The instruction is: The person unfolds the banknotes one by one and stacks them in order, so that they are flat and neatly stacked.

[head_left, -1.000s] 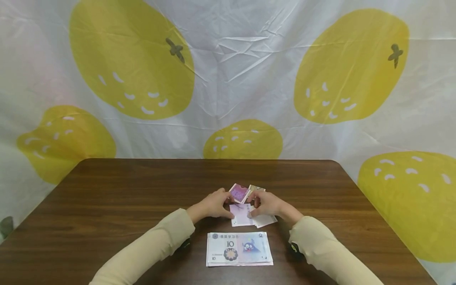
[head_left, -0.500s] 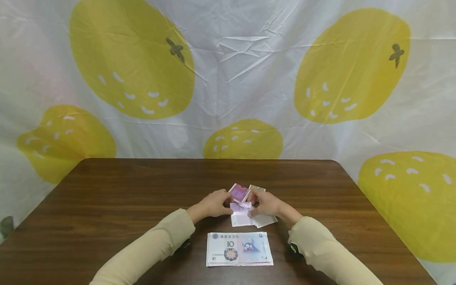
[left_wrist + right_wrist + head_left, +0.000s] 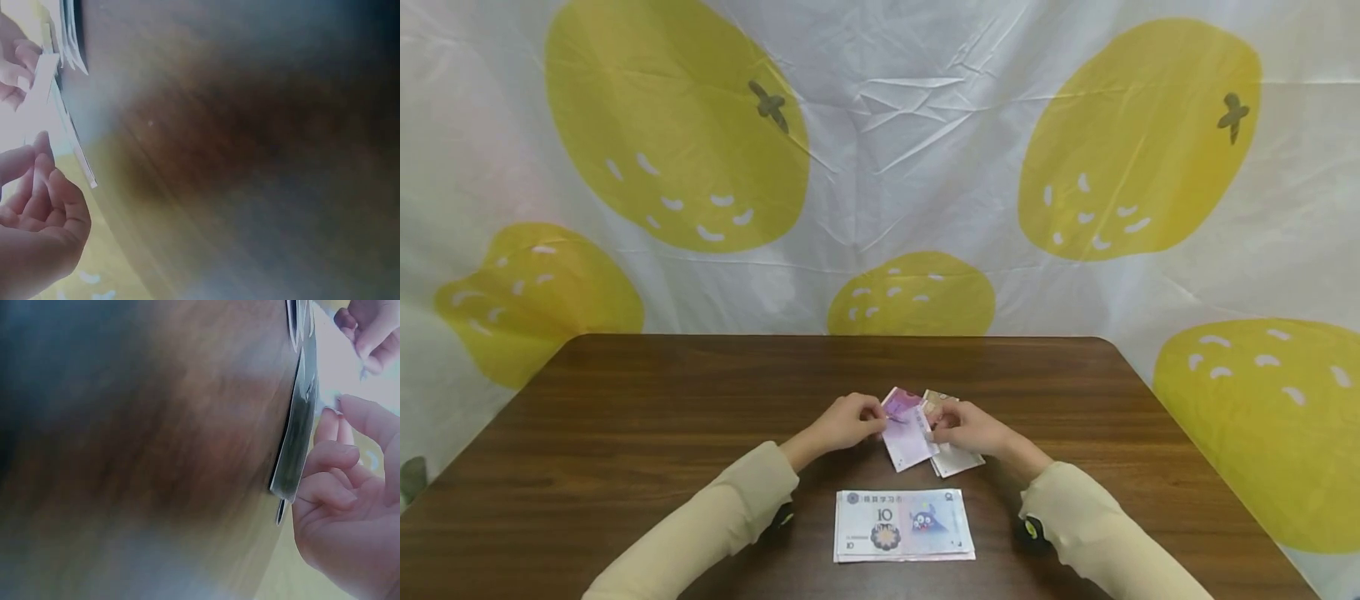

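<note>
A pale purple play banknote [image 3: 907,443] is held tilted between two hands near the middle of the table. My left hand [image 3: 852,421] pinches its upper left corner between thumb and fingertips. At its upper right edge, my right hand [image 3: 972,428] pinches the same banknote. Behind it lies a magenta banknote [image 3: 907,399], partly covered. A brownish banknote [image 3: 942,396] shows beside that, partly behind my right fingers. Under my right hand a whitish banknote [image 3: 958,462] lies on the table. Glare washes out the held banknote in both wrist views.
Closer to me lies a neat stack of play banknotes [image 3: 904,527], the top one marked 10. All of this is on a dark wooden table [image 3: 662,417]. A white curtain [image 3: 910,167] printed with yellow fruit hangs behind the table's far edge.
The pale purple banknote has been turned and shifted up, now overlapping the magenta one. My left fingers have closed onto its corner, and both wrists have spread slightly apart.
</note>
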Available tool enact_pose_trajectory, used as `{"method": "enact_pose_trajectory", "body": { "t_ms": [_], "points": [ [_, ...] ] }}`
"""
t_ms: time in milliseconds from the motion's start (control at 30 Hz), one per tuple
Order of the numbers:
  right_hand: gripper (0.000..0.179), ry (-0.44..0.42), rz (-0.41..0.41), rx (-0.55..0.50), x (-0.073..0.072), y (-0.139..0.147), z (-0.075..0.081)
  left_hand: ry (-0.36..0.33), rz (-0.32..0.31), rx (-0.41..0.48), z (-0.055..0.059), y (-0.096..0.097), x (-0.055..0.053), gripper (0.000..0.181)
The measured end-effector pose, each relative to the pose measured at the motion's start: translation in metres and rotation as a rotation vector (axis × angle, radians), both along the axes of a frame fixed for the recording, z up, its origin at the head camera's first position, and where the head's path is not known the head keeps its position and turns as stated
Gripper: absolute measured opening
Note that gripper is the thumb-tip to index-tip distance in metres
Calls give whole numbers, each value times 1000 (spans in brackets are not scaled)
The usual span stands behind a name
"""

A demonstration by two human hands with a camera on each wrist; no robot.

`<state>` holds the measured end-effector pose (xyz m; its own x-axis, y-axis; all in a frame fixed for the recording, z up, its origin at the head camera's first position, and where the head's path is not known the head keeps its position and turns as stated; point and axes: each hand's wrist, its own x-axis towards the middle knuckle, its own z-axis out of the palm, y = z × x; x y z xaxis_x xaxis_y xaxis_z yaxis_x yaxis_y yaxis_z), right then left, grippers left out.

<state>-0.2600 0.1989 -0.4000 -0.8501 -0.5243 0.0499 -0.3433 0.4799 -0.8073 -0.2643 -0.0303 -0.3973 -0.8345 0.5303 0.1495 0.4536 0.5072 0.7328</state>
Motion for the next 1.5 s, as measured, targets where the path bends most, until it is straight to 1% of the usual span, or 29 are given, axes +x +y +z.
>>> {"method": "enact_pose_trajectory", "body": {
  "t_ms": [100,167,267,333,433,567,667,767,833,900,967,1033,1133,1233,1267,1400,1500],
  "points": [
    [13,-18,-35,-9,1,3,1,-53,36,57,0,-2,0,7],
    [13,-20,-50,-21,1,5,2,-71,54,77,0,-2,-1,8],
    [13,-42,-87,-39,2,6,3,-77,60,108,0,-3,0,8],
    [15,-59,-115,-55,2,7,4,-97,66,136,-1,-3,0,8],
    [18,-100,-152,-91,3,8,5,-150,82,197,-1,-3,2,9],
    [20,-144,-162,-153,4,9,7,-212,99,288,-2,-3,3,10],
    [20,-158,-168,-195,5,9,8,-226,87,319,-2,-4,3,10],
    [21,-151,-166,-207,5,10,8,-208,68,306,-1,-4,4,9],
    [21,-148,-167,-195,5,11,8,-193,56,297,0,-3,5,8],
    [21,-141,-160,-173,5,11,8,-173,39,307,1,-3,7,9],
    [21,-135,-154,-145,5,11,8,-149,20,321,1,-2,8,12],
    [20,-132,-148,-121,6,11,7,-110,-1,325,1,0,9,19],
    [20,-135,-143,-104,7,11,6,-46,-34,298,1,1,9,33],
    [21,-150,-146,-109,8,10,6,-7,-68,261,2,1,10,47],
    [21,-155,-147,-111,9,10,6,-4,-76,244,2,0,10,49],
    [21,-166,-133,-115,10,9,6,41,-110,177,4,-1,13,50],
    [20,-161,-121,-114,10,9,5,75,-124,145,4,-1,14,43]
  ]
}}
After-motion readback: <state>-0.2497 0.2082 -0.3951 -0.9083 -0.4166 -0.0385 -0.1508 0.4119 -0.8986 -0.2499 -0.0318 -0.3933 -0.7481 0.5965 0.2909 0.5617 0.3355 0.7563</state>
